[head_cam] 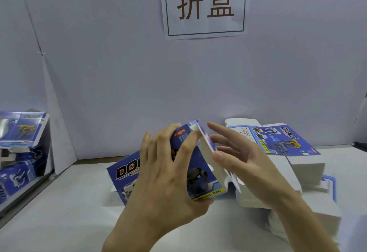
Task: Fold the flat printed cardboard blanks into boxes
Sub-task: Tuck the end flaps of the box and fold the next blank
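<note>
A blue printed "DOG" cardboard box stands half formed on the white table in the middle of the view. My left hand grips it from the front, fingers spread over the printed face and the index finger pressing a small tab at the top corner. My right hand is at the box's right end, fingers extended against a white end flap with a blue edge. To the right lies a stack of flat blanks, printed side up on top.
Finished blue boxes are piled at the left edge beside a tilted white panel. More white blanks are stacked low at the right. A white back wall carries a paper sign. Bare white table lies at front left.
</note>
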